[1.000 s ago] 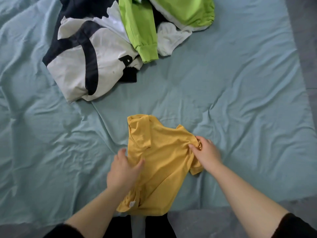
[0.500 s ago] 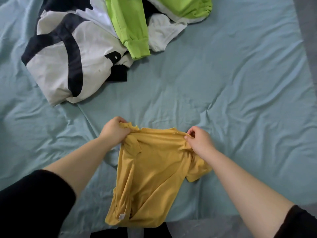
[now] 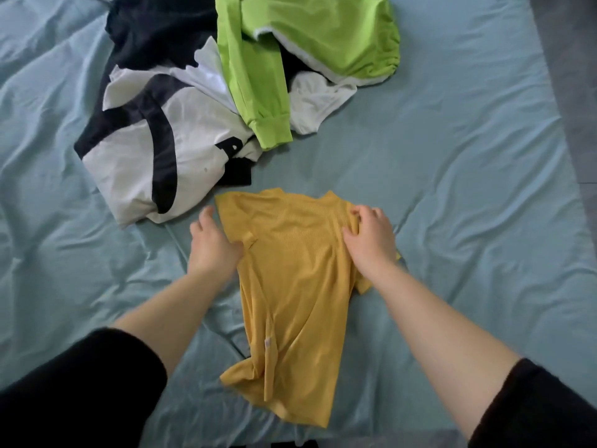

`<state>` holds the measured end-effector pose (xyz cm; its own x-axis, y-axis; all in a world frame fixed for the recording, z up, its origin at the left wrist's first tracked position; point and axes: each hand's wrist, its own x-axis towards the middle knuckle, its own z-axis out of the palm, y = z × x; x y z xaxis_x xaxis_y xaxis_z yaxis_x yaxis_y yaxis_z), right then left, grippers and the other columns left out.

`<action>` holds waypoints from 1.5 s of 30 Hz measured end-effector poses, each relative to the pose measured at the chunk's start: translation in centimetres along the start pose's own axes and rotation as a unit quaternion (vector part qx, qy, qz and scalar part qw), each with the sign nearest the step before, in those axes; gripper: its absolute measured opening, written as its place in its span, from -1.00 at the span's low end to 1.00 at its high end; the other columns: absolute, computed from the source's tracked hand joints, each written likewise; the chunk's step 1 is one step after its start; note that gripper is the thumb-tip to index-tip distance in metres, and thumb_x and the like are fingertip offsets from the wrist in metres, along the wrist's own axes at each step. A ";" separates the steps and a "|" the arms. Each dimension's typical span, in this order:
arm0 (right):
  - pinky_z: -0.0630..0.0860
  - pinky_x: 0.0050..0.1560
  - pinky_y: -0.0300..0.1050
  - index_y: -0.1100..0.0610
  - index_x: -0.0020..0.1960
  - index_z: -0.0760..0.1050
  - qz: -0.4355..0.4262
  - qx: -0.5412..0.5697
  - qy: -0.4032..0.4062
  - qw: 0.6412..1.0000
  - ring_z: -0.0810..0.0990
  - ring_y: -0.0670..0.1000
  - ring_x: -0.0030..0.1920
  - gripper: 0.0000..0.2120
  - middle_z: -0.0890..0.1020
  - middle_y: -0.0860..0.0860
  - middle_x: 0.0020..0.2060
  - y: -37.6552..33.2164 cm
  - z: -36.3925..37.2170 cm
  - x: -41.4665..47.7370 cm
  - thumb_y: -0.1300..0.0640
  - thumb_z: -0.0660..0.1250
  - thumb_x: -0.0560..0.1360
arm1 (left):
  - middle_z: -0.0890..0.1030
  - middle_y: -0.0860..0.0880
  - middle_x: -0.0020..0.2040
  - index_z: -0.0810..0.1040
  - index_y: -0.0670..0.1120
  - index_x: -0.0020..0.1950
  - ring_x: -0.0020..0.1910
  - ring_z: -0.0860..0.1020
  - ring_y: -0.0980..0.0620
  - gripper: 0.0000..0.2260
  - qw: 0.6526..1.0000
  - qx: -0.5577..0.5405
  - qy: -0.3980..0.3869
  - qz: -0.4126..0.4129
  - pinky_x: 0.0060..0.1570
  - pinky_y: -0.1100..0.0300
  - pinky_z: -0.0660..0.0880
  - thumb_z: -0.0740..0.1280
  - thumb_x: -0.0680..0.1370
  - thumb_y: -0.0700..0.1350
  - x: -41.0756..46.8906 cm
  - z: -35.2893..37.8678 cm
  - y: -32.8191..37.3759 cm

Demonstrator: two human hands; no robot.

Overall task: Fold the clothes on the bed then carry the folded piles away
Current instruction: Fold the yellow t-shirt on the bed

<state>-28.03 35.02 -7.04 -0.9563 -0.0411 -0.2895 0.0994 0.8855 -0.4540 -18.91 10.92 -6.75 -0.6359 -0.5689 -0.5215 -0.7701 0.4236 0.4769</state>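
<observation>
- We judged the task to be at an early stage: no folded pile showed anywhere on the bed (image 3: 452,156), so nothing was ready to carry away.
- The yellow T-shirt (image 3: 290,286) lay spread flat on the sheet near the bed's front edge, collar end away from us and hem end rumpled. We took it for the garment in hand, laid out but not yet folded.
- Our left hand (image 3: 211,245) rested at the shirt's left shoulder edge, fingers loosely apart and fairly straight, thumb on the cloth.
- Our right hand (image 3: 371,240) sat on the right shoulder, its bent fingers and thumb gathering a pinch of cloth.
- Left to do, as we saw it: fold this shirt, fold the heap beyond it, then carry everything off.
- We counted one yellow shirt and two hands.
- In the unfolded heap we counted at least four pieces: a lime-green garment (image 3: 307,37), a white-and-black garment (image 3: 129,156), a plain white piece (image 3: 318,101) and a dark piece (image 3: 155,37). We could not tell whether the dark piece was separate.
</observation>
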 end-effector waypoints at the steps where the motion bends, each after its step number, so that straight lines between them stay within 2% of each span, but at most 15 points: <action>1: 0.42 0.03 -0.03 0.10 0.10 0.49 0.026 0.031 -0.008 0.999 0.51 0.11 0.03 -0.77 0.54 0.04 -0.05 0.8 0.9 -2.0 0.10 0.38 0.46 | 0.25 -0.08 0.40 0.11 0.02 0.46 0.16 0.44 -0.08 -0.27 0.999 -0.022 -0.001 -0.042 -0.03 0.08 0.42 0.45 0.43 -0.02 -1.7 1.2 -1.2; 4: 0.39 -0.20 -0.09 0.10 -0.08 0.41 0.149 0.110 -0.073 0.980 0.53 0.08 -0.19 -0.77 0.50 -0.06 -0.28 4.2 3.4 -9.3 0.01 0.42 0.46 | 0.38 -0.05 0.21 0.22 -0.02 0.26 0.01 0.46 -0.01 -0.35 0.987 -0.052 -0.072 -0.136 0.00 0.05 0.47 0.49 0.35 0.15 -7.4 4.8 -4.7; 7: 0.45 -0.19 -0.05 0.12 -0.16 0.42 0.249 0.119 -0.150 0.949 0.56 0.09 -0.22 -0.69 0.55 0.00 -0.31 7.4 5.7 -16.1 -0.09 0.43 0.45 | 0.44 -0.01 0.07 0.26 -0.02 0.09 -0.01 0.49 -0.02 -0.54 0.980 -0.031 -0.140 -0.135 -0.01 0.07 0.47 0.43 0.38 0.10 -11.6 7.4 -7.6; 10: 0.40 -0.28 -0.12 0.08 -0.27 0.47 0.251 0.129 -0.245 0.928 0.52 -0.01 -0.33 -0.73 0.57 0.00 -0.37 8.8 7.4 -20.3 -0.05 0.46 0.44 | 0.51 0.02 -0.08 0.38 -0.01 -0.01 -0.17 0.49 0.07 -0.85 0.985 -0.019 -0.134 -0.108 -0.29 0.18 0.39 0.28 0.46 -0.06 -12.5 7.6 -9.1; 12: 0.40 -0.35 -0.31 0.08 -0.21 0.55 0.254 0.177 -0.292 0.905 0.53 -0.13 -0.34 -0.86 0.61 -0.06 -0.33 8.8 8.0 -21.6 0.07 0.47 0.45 | 0.53 0.06 -0.19 0.46 0.01 -0.12 -0.25 0.48 0.13 -0.97 0.985 -0.031 -0.136 -0.101 -0.38 0.24 0.34 0.27 0.47 -0.11 -12.1 6.8 -10.0; 14: 0.46 -0.29 -0.36 0.08 -0.16 0.56 0.296 0.250 -0.292 0.874 0.58 -0.14 -0.26 -0.93 0.64 -0.07 -0.25 8.9 8.1 -22.1 0.16 0.45 0.46 | 0.58 0.04 -0.26 0.53 0.00 -0.18 -0.27 0.54 0.07 -0.91 0.983 -0.046 -0.143 -0.109 -0.37 0.19 0.44 0.27 0.48 -0.16 -11.6 5.8 -11.3; 17: 0.55 0.00 -0.04 0.10 -0.06 0.53 0.377 0.338 -0.243 0.827 0.63 0.05 -0.06 -0.92 0.67 0.05 -0.09 9.3 7.4 -22.5 0.24 0.39 0.48 | 0.61 -0.12 -0.22 0.59 -0.13 -0.09 -0.17 0.61 -0.15 -0.86 0.979 -0.075 -0.114 -0.152 -0.15 -0.05 0.61 0.24 0.47 -0.25 -11.4 3.9 -13.8; 21: 0.55 0.08 0.11 0.16 -0.03 0.50 0.389 0.303 -0.213 0.844 0.61 0.15 0.01 -0.87 0.64 0.15 -0.04 10.8 5.7 -23.5 0.22 0.43 0.47 | 0.62 -0.19 -0.20 0.57 -0.19 -0.11 -0.17 0.61 -0.18 -0.87 0.973 -0.079 -0.084 -0.202 -0.09 -0.13 0.61 0.22 0.51 -0.22 -12.6 2.4 -16.9; 24: 0.56 -0.03 0.03 0.19 -0.05 0.51 0.406 0.324 -0.232 0.823 0.61 0.11 -0.05 -0.93 0.64 0.14 -0.06 12.0 4.4 -24.2 0.22 0.39 0.51 | 0.62 -0.21 -0.25 0.62 -0.24 -0.12 -0.25 0.57 -0.13 -0.80 0.968 -0.085 -0.093 -0.218 -0.03 -0.10 0.60 0.26 0.55 -0.15 -14.0 2.1 -18.2; 29: 0.40 -0.56 -0.30 0.17 -0.17 0.44 0.369 0.279 -0.184 0.867 0.52 -0.09 -0.53 -0.86 0.55 0.08 -0.32 14.0 1.8 -24.6 0.23 0.33 0.56 | 0.53 -0.09 -0.34 0.60 -0.16 -0.10 -0.39 0.48 -0.04 -0.83 0.963 -0.136 -0.078 -0.218 -0.30 0.13 0.47 0.32 0.57 -0.08 -16.6 1.3 -19.2; 31: 0.35 -0.63 -0.32 0.16 -0.20 0.40 0.348 0.225 -0.172 0.894 0.48 -0.05 -0.54 -0.82 0.52 0.08 -0.34 15.2 1.4 -24.8 0.23 0.35 0.54 | 0.54 -0.07 -0.39 0.58 -0.15 -0.18 -0.43 0.48 -0.03 -0.80 0.974 -0.080 -0.080 -0.194 -0.38 0.18 0.41 0.35 0.55 -0.04 -17.6 1.1 -20.2; 33: 0.40 -0.54 -0.25 0.19 -0.20 0.39 0.307 0.159 -0.185 0.920 0.46 0.00 -0.41 -0.82 0.53 0.12 -0.30 16.4 1.5 -24.8 0.25 0.37 0.51 | 0.59 -0.09 -0.35 0.57 -0.13 -0.21 -0.39 0.55 -0.06 -0.82 0.978 -0.043 -0.094 -0.181 -0.40 0.17 0.47 0.36 0.54 -0.07 -18.3 1.1 -21.2; 38: 0.43 -0.16 -0.04 0.16 -0.16 0.39 0.277 0.071 -0.218 0.933 0.52 0.09 -0.18 -0.83 0.55 0.12 -0.21 17.2 2.5 -25.3 0.26 0.40 0.46 | 0.64 -0.26 -0.19 0.61 -0.25 -0.07 -0.13 0.61 -0.24 -0.82 0.966 0.023 -0.158 -0.203 0.00 -0.12 0.57 0.28 0.56 -0.16 -18.9 2.1 -23.4; 41: 0.45 -0.04 0.02 0.17 0.01 0.44 0.228 -0.020 -0.178 0.957 0.54 0.17 -0.05 -0.76 0.54 0.12 -0.10 16.0 2.6 -25.4 0.23 0.44 0.40 | 0.64 -0.16 -0.18 0.57 -0.19 -0.09 -0.15 0.60 -0.16 -0.81 0.959 0.070 -0.177 -0.208 -0.14 0.05 0.54 0.33 0.54 -0.06 -18.7 2.1 -22.7; 45: 0.46 0.07 0.05 0.17 0.17 0.51 0.053 -0.102 -0.086 0.990 0.54 0.20 0.05 -0.60 0.54 0.15 0.03 11.7 3.5 -24.1 0.16 0.48 0.37 | 0.56 -0.04 -0.13 0.42 -0.07 -0.04 -0.20 0.52 -0.03 -0.66 0.977 0.104 -0.092 -0.163 -0.27 0.09 0.39 0.39 0.45 0.17 -16.6 2.2 -19.0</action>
<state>-2.87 44.72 -8.33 -0.8811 -0.0052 -0.4729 0.1228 0.9631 -0.2393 6.19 13.93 -8.71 -0.3388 -0.5696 -0.7488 -0.9146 0.3860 0.1202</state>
